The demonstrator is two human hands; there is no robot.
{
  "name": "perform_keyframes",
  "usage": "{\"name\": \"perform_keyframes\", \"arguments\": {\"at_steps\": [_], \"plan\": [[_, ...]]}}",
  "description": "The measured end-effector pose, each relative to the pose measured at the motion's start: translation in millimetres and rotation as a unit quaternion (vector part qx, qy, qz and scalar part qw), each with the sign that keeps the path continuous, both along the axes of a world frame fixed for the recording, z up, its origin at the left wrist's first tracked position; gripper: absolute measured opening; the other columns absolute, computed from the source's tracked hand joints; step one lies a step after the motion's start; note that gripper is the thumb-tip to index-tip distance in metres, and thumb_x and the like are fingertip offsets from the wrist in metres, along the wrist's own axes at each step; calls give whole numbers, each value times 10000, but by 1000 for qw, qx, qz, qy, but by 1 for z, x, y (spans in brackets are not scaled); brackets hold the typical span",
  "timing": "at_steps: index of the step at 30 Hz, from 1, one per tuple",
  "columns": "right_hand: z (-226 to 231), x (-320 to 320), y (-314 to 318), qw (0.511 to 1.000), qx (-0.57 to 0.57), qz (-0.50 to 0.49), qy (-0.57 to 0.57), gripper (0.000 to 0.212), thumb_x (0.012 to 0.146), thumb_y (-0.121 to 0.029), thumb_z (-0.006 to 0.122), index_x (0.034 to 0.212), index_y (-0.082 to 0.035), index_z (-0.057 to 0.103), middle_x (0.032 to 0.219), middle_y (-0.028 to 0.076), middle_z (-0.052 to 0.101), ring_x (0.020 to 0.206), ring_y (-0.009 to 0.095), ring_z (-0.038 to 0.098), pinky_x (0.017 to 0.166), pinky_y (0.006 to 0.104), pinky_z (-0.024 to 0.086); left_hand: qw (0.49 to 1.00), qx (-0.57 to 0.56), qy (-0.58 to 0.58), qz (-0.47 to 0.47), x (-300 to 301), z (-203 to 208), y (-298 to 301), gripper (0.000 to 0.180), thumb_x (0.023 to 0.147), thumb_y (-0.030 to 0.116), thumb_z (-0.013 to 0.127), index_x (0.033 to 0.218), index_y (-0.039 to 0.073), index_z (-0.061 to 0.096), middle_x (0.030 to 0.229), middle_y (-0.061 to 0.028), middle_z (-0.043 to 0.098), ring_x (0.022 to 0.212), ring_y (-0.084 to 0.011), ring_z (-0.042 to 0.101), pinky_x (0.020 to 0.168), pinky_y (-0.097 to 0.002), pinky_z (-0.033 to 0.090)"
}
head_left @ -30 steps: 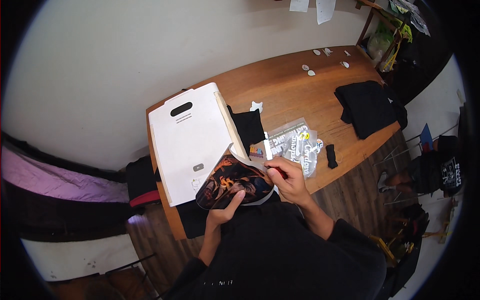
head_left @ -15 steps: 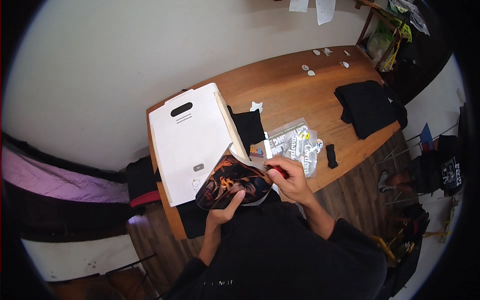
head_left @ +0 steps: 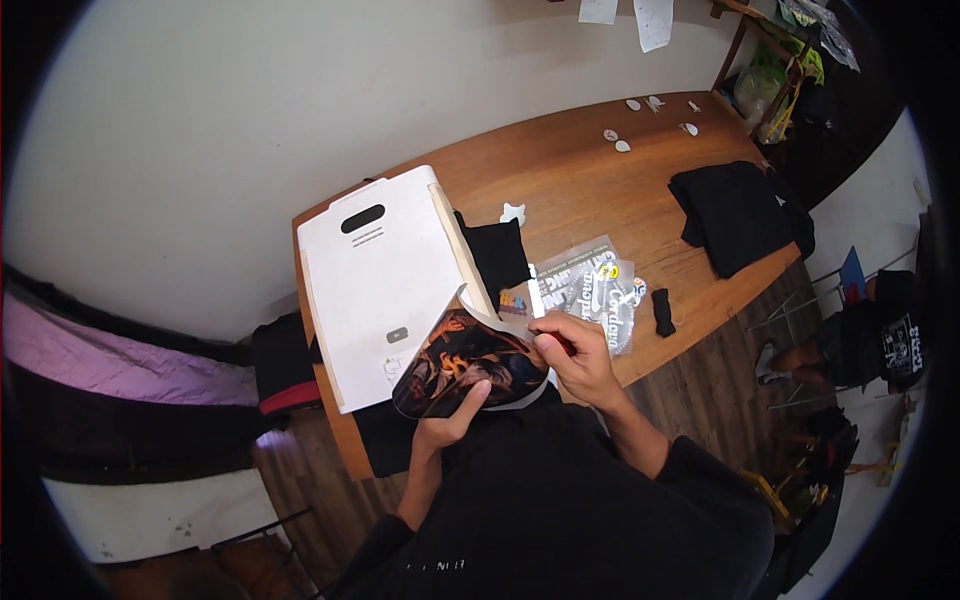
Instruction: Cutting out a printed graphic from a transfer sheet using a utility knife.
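My left hand (head_left: 454, 418) grips a dark printed sheet (head_left: 470, 362) with an orange and brown picture, its thumb lying on top. The sheet curls upward at its far corner, and its pale underside shows along an edge. Closed at the sheet's right edge, my right hand (head_left: 580, 357) holds a red-handled tool (head_left: 566, 343). Fingers cover most of this tool, so its working end cannot be seen. Just beyond my right hand lie clear transfer sheets (head_left: 597, 285) with white lettering.
A large white boxy machine (head_left: 385, 280) with an oval slot stands on the wooden table (head_left: 560, 170)'s left side, dark cloth beneath. Folded black garments (head_left: 730, 215) and a small black bundle (head_left: 663, 312) lie to the right. Paper scraps (head_left: 623, 146) sit farther back. Another person (head_left: 870, 340) is at far right.
My right fingers have shifted slightly around the red-handled tool, and less red shows. The printed sheet has tilted very slightly in my left hand. Everything else stays where it was.
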State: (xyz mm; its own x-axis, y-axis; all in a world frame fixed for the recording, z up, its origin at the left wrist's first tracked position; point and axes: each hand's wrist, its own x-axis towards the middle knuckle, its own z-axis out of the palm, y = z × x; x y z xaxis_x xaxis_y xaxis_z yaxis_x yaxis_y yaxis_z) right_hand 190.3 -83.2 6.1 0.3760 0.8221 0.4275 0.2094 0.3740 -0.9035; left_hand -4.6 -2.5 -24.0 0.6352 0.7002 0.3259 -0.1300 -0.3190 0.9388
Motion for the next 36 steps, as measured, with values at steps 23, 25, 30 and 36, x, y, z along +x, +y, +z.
{"name": "perform_keyframes", "arguments": {"at_steps": [23, 25, 30, 36], "plan": [[4, 4, 1, 999, -39, 12, -27, 136, 855, -41, 557, 945, 53, 593, 838, 115, 615, 702, 169, 562, 634, 258, 436, 1000, -17, 12, -6, 0, 3, 0, 312, 796, -54, 626, 1101, -44, 559, 1061, -101, 617, 965, -169, 593, 871, -289, 462], [3, 5, 1, 999, -33, 11, -38, 136, 853, -38, 556, 946, 54, 592, 839, 118, 614, 702, 173, 561, 634, 259, 435, 999, -23, 29, -40, 1, 4, -1, 310, 798, -52, 623, 1101, -45, 559, 1059, -99, 617, 964, -170, 593, 872, -290, 460], [2, 6, 1, 999, 12, 5, -39, 141, 845, -30, 559, 950, 59, 590, 845, 133, 613, 731, 188, 575, 659, 265, 444, 1000, -29, 11, 1, 1, 3, -1, 297, 801, -50, 619, 1093, -47, 565, 1057, -97, 618, 959, -171, 591, 874, -290, 456], [2, 5, 0, 999, 13, -6, -53, 139, 842, -26, 561, 947, 61, 592, 846, 133, 616, 733, 190, 581, 662, 266, 448, 1000, -23, 21, 5, -1, 2, -2, 280, 803, -44, 617, 1079, -48, 575, 1045, -100, 623, 950, -169, 592, 871, -290, 454]]}}
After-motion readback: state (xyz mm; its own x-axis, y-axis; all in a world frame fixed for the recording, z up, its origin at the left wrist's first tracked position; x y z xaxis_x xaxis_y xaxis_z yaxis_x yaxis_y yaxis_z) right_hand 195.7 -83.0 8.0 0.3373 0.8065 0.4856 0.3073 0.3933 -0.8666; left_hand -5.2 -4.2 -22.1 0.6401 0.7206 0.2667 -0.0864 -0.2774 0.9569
